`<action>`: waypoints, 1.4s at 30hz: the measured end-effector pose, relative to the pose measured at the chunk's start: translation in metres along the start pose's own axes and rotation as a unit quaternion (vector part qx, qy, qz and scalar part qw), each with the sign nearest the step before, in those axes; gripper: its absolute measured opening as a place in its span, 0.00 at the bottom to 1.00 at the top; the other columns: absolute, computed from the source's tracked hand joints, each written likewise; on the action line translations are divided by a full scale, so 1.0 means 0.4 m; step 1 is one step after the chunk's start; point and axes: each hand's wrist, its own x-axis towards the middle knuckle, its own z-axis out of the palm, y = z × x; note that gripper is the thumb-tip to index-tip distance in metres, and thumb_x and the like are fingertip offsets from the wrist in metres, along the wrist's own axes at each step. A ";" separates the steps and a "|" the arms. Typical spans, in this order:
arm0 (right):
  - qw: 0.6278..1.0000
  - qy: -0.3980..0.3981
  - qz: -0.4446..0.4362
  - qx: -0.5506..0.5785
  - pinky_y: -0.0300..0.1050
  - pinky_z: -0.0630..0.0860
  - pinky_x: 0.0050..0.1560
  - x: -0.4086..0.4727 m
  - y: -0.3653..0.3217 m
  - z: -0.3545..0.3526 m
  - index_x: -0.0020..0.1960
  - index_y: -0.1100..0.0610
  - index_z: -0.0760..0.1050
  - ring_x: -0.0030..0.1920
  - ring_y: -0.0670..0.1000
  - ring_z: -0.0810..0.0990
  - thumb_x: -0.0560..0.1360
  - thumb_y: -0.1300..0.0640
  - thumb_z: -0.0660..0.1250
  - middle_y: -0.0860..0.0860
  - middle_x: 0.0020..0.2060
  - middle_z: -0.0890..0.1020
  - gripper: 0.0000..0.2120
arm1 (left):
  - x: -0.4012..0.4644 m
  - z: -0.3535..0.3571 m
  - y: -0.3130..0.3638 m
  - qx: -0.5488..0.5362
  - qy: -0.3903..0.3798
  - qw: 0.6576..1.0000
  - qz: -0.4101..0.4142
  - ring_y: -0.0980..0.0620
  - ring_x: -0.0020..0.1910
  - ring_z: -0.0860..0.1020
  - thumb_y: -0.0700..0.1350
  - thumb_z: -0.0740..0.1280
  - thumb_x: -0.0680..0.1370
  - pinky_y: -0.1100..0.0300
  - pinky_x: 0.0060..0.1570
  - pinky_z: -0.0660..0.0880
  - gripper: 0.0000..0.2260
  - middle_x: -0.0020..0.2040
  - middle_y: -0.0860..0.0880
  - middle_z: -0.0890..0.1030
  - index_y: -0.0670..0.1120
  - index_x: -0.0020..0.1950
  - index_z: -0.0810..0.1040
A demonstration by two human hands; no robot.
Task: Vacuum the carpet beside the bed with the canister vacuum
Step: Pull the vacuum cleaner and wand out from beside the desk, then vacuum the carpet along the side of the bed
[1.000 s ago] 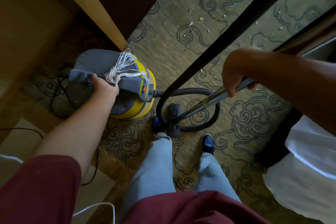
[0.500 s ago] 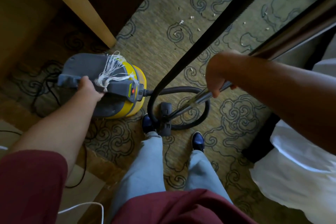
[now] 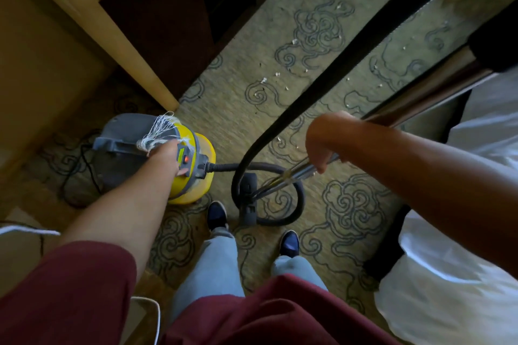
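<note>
The yellow canister vacuum [image 3: 200, 176] with a grey lid stands on the patterned carpet [image 3: 350, 232] left of my feet, frayed white string tied to its handle. My left hand [image 3: 168, 157] lies along the front end of that handle, fingertips beside the orange switch [image 3: 185, 159]; whether it grips is unclear. My right hand [image 3: 319, 145] is shut on the metal wand [image 3: 291, 178], which slants down to the dark floor head [image 3: 248, 204] just ahead of my shoes. The black hose [image 3: 322, 73] loops around the floor head and rises to the upper right. Small white scraps [image 3: 263, 80] lie farther ahead.
A bed with white bedding [image 3: 454, 246] and a dark wooden frame [image 3: 437, 87] borders the carpet strip on the right. A light wooden furniture panel [image 3: 120, 31] stands at the left. Black cables [image 3: 84, 171] lie behind the canister, and a white cord [image 3: 157, 316] hangs near my left leg.
My left hand slid from the middle of the handle to its front end by the orange switch. My view shifted, so canister, wand and right hand sit elsewhere in frame.
</note>
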 end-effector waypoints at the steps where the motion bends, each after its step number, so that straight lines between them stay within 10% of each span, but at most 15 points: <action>1: 1.000 0.005 -0.001 0.007 0.45 0.71 0.33 -0.021 0.021 0.023 0.47 0.52 0.80 0.35 0.49 0.76 0.69 0.43 0.77 0.48 0.36 0.77 0.15 | -0.026 0.009 -0.019 0.000 -0.002 1.000 0.001 0.43 0.68 0.72 0.49 0.67 0.81 0.41 0.59 0.74 0.26 0.77 0.46 0.65 0.52 0.77 0.62; 7: 0.995 0.005 0.045 0.092 0.39 0.71 0.29 -0.193 0.207 0.234 0.36 0.54 0.73 0.21 0.46 0.77 0.71 0.41 0.76 0.47 0.18 0.77 0.19 | -0.234 0.099 -0.125 0.049 -0.023 0.997 0.057 0.45 0.71 0.71 0.50 0.66 0.82 0.46 0.64 0.75 0.24 0.75 0.44 0.69 0.46 0.77 0.66; 10: 0.981 -0.044 0.055 0.182 0.41 0.77 0.36 -0.240 0.273 0.331 0.40 0.57 0.77 0.29 0.48 0.80 0.73 0.44 0.74 0.50 0.28 0.81 0.17 | -0.320 0.132 -0.145 0.066 -0.015 0.994 0.090 0.43 0.58 0.78 0.49 0.68 0.81 0.47 0.60 0.79 0.24 0.63 0.37 0.75 0.45 0.74 0.68; 20: 0.926 -0.248 0.047 0.280 0.38 0.77 0.28 -0.304 0.334 0.615 0.22 0.58 0.80 0.24 0.51 0.81 0.72 0.40 0.74 0.53 0.25 0.81 0.28 | -0.448 0.169 -0.216 0.103 -0.066 0.983 0.134 0.44 0.65 0.76 0.45 0.68 0.81 0.48 0.56 0.79 0.25 0.72 0.42 0.70 0.44 0.76 0.66; 24: 0.894 -0.296 0.042 0.333 0.40 0.78 0.31 -0.340 0.321 0.676 0.27 0.58 0.84 0.27 0.53 0.83 0.61 0.37 0.80 0.53 0.27 0.83 0.23 | -0.447 0.127 -0.244 0.101 -0.040 0.978 0.180 0.46 0.50 0.80 0.43 0.71 0.79 0.52 0.49 0.81 0.20 0.50 0.43 0.79 0.38 0.68 0.74; 32: 0.884 -0.190 0.004 0.427 0.43 0.79 0.29 -0.457 0.264 0.720 0.22 0.58 0.81 0.24 0.53 0.81 0.71 0.36 0.73 0.54 0.24 0.80 0.30 | -0.562 0.064 -0.205 0.138 -0.093 0.952 0.257 0.51 0.34 0.74 0.44 0.70 0.80 0.57 0.35 0.75 0.17 0.39 0.46 0.74 0.38 0.65 0.76; 42: 0.833 -0.059 0.069 0.545 0.40 0.74 0.25 -0.656 0.394 0.846 0.49 0.64 0.71 0.23 0.55 0.75 0.76 0.38 0.67 0.59 0.25 0.75 0.27 | -0.757 0.250 -0.332 0.218 -0.211 0.920 0.249 0.51 0.33 0.76 0.52 0.66 0.82 0.59 0.32 0.71 0.12 0.39 0.47 0.77 0.45 0.43 0.73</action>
